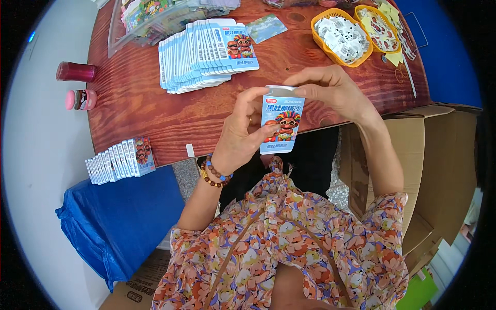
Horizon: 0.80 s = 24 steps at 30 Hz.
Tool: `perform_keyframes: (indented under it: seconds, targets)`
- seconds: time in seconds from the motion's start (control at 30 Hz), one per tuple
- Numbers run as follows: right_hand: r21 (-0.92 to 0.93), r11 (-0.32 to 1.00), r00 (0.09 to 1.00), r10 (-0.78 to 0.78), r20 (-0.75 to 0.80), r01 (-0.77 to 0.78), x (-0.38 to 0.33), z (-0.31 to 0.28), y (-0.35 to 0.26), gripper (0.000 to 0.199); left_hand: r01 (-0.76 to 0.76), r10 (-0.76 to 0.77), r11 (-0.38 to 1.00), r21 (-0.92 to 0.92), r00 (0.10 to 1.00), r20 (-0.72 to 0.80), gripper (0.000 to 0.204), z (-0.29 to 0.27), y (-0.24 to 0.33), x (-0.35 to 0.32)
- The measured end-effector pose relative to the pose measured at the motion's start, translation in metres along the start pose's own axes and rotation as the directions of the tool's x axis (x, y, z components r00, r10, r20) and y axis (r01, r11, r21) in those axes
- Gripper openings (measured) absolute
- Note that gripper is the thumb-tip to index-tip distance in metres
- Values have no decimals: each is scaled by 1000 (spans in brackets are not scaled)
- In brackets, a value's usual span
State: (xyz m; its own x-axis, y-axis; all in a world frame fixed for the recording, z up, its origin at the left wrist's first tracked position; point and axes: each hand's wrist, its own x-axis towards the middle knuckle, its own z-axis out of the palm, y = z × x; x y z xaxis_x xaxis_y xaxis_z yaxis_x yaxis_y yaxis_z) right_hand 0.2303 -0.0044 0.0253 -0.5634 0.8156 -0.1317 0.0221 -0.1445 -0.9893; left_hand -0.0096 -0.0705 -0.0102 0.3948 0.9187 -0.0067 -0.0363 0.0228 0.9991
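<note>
Over the near edge of the table I hold up a small light-blue cardboard box [279, 139] with cartoon figures on its front. My left hand [240, 132] grips it from the left, thumb across the front face. At the box's top, my right hand [336, 93] has its thumb and fingers pinched on the pale upper flap. Whether anything is inside the box does not show. Beyond my hands lies a fanned stack of flattened boxes [201, 57] of the same design. To the left, a row of filled-out boxes [119, 159] stands at the table's corner.
Two yellow baskets [356, 61] at the far right hold small white packets and cards. A clear plastic bin [116, 36] of colourful packets is at the back left. Two jars [77, 71] stand at the left edge. An open carton [398, 160] is right of me, a blue-covered block [121, 212] left.
</note>
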Motion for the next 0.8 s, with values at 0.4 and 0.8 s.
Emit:
perform_keyframes:
  seconds: [0.4, 0.8]
  targets:
    - [-486, 872, 992, -6, -123, -55, -13, 19, -19, 23, 155, -152, 987, 39, 987, -60, 81, 7, 5, 2]
    - [-663, 722, 922, -366, -123, 198, -22, 28, 20, 32, 74, -81, 994, -86, 994, -75, 63, 18, -16, 6]
